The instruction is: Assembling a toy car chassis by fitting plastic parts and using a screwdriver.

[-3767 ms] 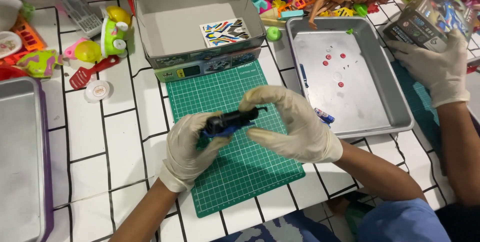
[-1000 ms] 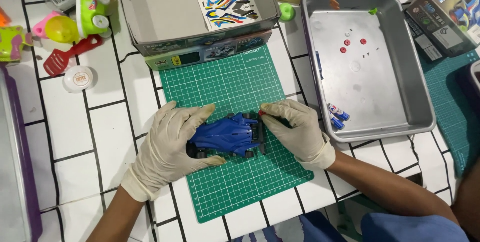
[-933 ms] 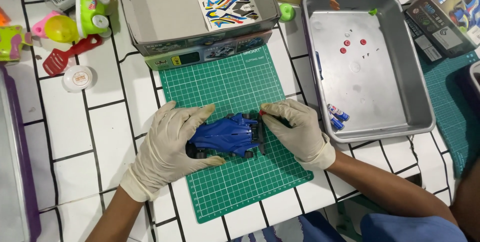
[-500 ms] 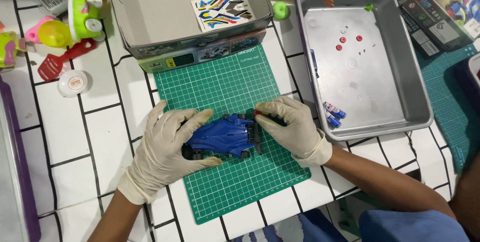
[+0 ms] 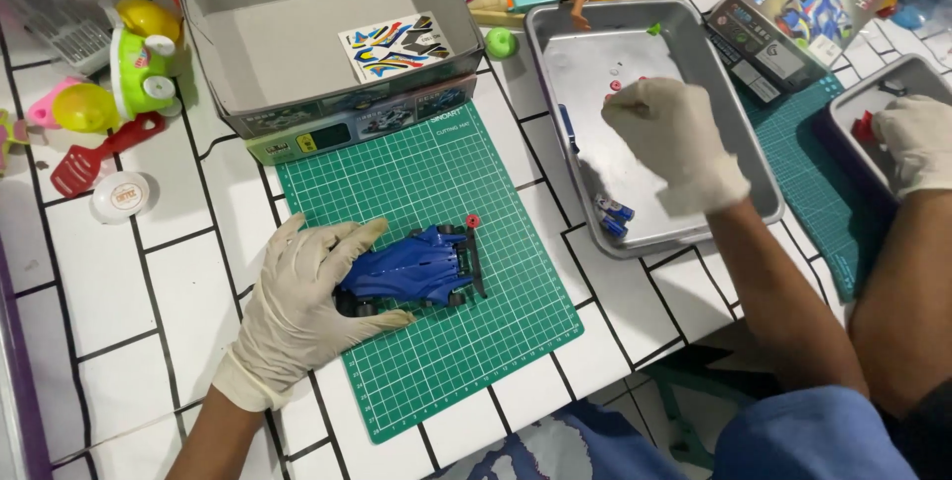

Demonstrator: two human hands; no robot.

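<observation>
The gloved left hand point(image 5: 302, 306) lies on the green cutting mat point(image 5: 436, 272), fingers spread around the front of the blue toy car point(image 5: 416, 270), steadying it. The right hand point(image 5: 674, 143) hovers over the metal tray point(image 5: 754, 158), fingers curled together, perhaps pinching something too small to see.

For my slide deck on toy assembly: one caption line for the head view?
Gloved left hand steadies a blue toy race car on a green cutting mat; right hand reaches into a metal tray.
</observation>
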